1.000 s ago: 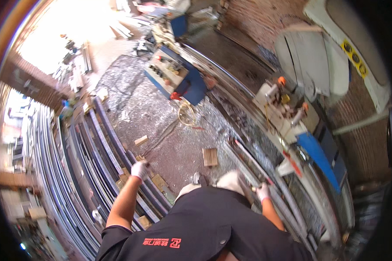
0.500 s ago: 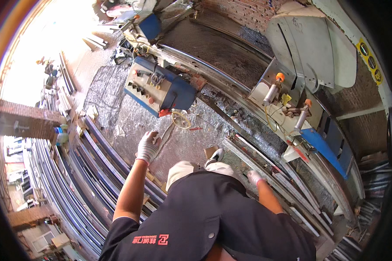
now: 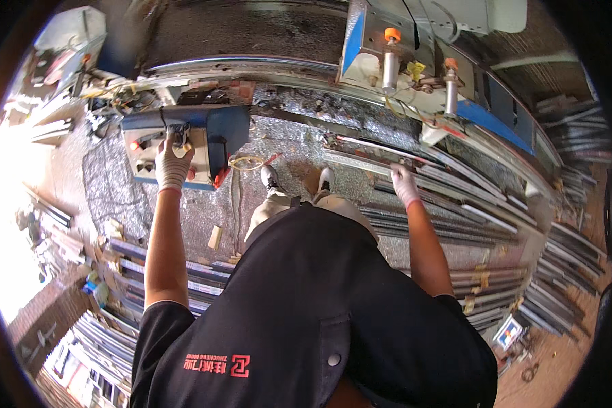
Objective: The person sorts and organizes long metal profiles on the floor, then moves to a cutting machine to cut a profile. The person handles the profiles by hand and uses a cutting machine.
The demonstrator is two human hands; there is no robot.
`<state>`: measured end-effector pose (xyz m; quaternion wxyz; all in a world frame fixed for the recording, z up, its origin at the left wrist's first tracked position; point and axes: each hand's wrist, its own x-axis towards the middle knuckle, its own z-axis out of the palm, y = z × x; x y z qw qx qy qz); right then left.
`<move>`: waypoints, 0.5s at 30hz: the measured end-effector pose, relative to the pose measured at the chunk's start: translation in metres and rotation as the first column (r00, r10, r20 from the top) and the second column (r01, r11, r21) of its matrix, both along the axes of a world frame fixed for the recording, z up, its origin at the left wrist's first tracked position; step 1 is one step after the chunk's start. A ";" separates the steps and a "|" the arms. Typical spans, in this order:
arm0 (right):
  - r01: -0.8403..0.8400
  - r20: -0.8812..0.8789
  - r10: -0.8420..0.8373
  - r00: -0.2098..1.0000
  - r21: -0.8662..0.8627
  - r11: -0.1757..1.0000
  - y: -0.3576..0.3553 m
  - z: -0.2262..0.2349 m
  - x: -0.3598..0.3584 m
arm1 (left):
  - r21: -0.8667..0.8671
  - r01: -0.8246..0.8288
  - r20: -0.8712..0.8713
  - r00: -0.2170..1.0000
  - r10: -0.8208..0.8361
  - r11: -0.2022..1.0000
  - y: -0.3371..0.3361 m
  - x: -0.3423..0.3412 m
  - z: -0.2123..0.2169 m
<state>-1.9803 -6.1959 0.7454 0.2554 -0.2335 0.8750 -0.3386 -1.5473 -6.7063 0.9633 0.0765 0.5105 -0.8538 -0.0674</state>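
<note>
My left hand (image 3: 173, 166), in a white knitted glove, reaches onto the sloping face of a blue and beige control box (image 3: 139, 136). Its fingers close around a small dark and grey rounded thing (image 3: 178, 129) lying among the buttons; the kind of thing is unclear. A red button (image 3: 190, 175) sits just beside the thumb. My right hand (image 3: 404, 185), gloved too, hangs loosely above the long metal profiles (image 3: 449, 183) on the right. Its fingers look slightly apart, with nothing visible in them.
Across the far side runs a long machine rail (image 3: 251, 64), with orange-capped cylinders (image 3: 391, 64) at the right. A loop of yellow hose (image 3: 246, 163) hangs by the control box. Stacks of profiles (image 3: 197, 272) lie at the left and right. A small wood block (image 3: 215, 237) is on the floor.
My view and body have turned left to face the machine rail. The left hand has gone from beside the control box onto its panel, at the dark and grey thing.
</note>
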 end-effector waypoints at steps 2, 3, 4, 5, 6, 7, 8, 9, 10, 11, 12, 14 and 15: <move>0.048 0.104 -0.078 0.992 0.268 0.962 0.048 -0.007 0.039 | -0.024 -0.054 -0.028 0.998 0.054 0.998 -0.015 -0.004 -0.007; -0.009 0.002 0.009 1.000 0.255 0.967 0.081 -0.010 0.064 | -0.071 0.000 -0.089 0.996 -0.006 0.997 -0.021 -0.003 -0.009; 0.006 0.077 -0.045 0.996 0.439 0.898 0.105 -0.020 0.091 | -0.108 0.029 -0.122 0.992 -0.042 0.994 -0.026 -0.004 -0.011; -0.016 0.208 -0.101 0.973 0.496 0.868 0.132 -0.028 0.114 | -0.089 0.025 -0.132 0.991 -0.036 0.996 -0.029 -0.004 -0.012; -0.027 0.343 -0.168 0.924 0.497 0.867 0.156 -0.036 0.136 | -0.096 0.002 -0.118 0.993 -0.013 0.995 -0.032 -0.006 -0.014; -0.091 0.369 -0.153 0.917 0.564 0.821 0.170 -0.051 0.157 | -0.085 0.009 -0.098 0.995 -0.018 0.996 -0.034 -0.008 -0.015; -0.099 0.390 -0.191 0.901 0.612 0.784 0.184 -0.062 0.176 | -0.018 -0.044 -0.100 0.994 0.042 0.999 -0.036 -0.010 -0.016; -0.079 0.439 -0.190 0.878 0.523 0.849 0.194 -0.069 0.194 | -0.031 -0.032 -0.121 0.992 0.029 0.999 -0.037 -0.012 -0.017; 0.000 0.462 -0.235 0.855 0.453 0.891 0.195 -0.072 0.207 | -0.078 -0.022 -0.119 0.993 0.012 0.997 -0.039 -0.015 -0.018; 0.095 0.477 -0.324 0.817 0.443 0.891 0.188 -0.073 0.212 | -0.080 -0.004 -0.073 0.997 -0.001 0.997 -0.041 -0.016 -0.017; -0.020 0.381 -0.151 0.912 0.410 0.912 0.172 -0.071 0.212 | -0.064 -0.025 -0.052 0.998 0.022 0.998 -0.041 -0.018 -0.017; -0.011 0.332 -0.155 0.930 0.449 0.894 0.128 -0.044 0.191 | -0.042 0.012 -0.002 1.000 -0.012 0.999 -0.044 -0.021 -0.013; -0.204 0.147 0.162 0.976 0.337 0.919 0.105 -0.018 0.175 | -0.029 0.009 -0.026 1.000 -0.010 1.000 -0.044 -0.024 -0.011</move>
